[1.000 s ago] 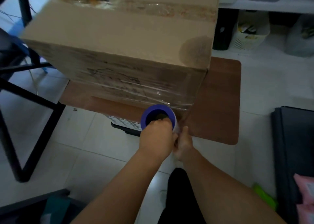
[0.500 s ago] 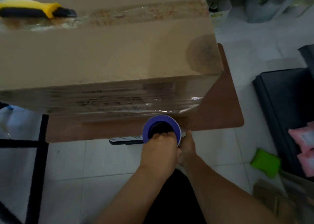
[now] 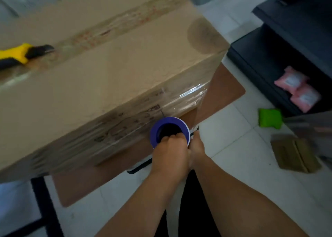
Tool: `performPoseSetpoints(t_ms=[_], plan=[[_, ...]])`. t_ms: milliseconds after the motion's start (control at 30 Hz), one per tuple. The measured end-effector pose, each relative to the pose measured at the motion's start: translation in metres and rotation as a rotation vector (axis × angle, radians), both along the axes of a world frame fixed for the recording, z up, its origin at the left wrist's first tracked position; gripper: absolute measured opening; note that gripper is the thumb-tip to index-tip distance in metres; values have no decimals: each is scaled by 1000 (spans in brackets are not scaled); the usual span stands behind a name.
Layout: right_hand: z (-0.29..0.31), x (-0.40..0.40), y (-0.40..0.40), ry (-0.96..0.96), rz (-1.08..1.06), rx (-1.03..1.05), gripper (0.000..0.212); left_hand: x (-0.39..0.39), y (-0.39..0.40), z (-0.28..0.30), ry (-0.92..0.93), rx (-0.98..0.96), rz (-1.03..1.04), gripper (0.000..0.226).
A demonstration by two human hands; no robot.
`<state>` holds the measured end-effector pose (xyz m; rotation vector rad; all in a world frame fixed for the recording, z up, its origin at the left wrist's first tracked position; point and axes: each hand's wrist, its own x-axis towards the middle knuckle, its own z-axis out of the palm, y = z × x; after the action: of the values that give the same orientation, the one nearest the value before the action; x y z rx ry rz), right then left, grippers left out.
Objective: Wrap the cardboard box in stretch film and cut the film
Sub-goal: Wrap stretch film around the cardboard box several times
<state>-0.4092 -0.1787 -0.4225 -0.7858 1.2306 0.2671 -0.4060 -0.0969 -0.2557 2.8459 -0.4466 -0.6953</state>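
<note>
The cardboard box (image 3: 100, 71) sits on a brown table (image 3: 224, 91), up and to the left of my fingers, filling most of the view. Dark printing runs along its near side face under the film; it is blurred and I cannot read it. A strip of brown tape with faint reddish marks crosses the top; those marks are also illegible. A round dark stain marks the top corner above my fingers.

Stretch film (image 3: 190, 94) already covers the lower side of the box and runs taut from the box corner down to the roll (image 3: 169, 131), which has a purple core end and stands just ahead of my knuckles.

My left hand (image 3: 170, 155) grips the roll, its fingers (image 3: 173, 137) curled over the rim into the dark core opening. My right hand (image 3: 196, 150) is pressed against the roll's right side, touching the left hand; its fingers go down behind the roll and I cannot tell how they are closed.

A yellow and black utility knife (image 3: 21, 54) lies on the box top, well left of my fingers. To the right, on the tiled floor (image 3: 233, 146), lie a green object (image 3: 269, 119), a folded cardboard piece (image 3: 294, 154) and pink packets (image 3: 298, 91) on a dark shelf
</note>
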Motion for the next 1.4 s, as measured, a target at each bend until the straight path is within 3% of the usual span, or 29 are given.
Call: performPoseSetpoints(t_ms=[200, 433, 667, 867, 1133, 1400], plan=[[6, -13, 38, -15, -117, 44, 52, -4, 36, 3, 25, -9, -139, 30], [8, -22, 73, 8, -87, 62, 47, -5, 64, 6, 11, 10, -94, 37], [24, -32, 77, -33, -84, 4, 46, -17, 61, 4, -60, 27, -129, 31], [22, -50, 84, -42, -124, -8, 49, -40, 75, -3, -14, 22, -194, 29], [4, -61, 141, -53, -256, 110, 65, -44, 130, 0, -29, -3, -216, 35], [11, -76, 200, -27, -307, 133, 56, -57, 190, -1, -13, -36, -263, 36]])
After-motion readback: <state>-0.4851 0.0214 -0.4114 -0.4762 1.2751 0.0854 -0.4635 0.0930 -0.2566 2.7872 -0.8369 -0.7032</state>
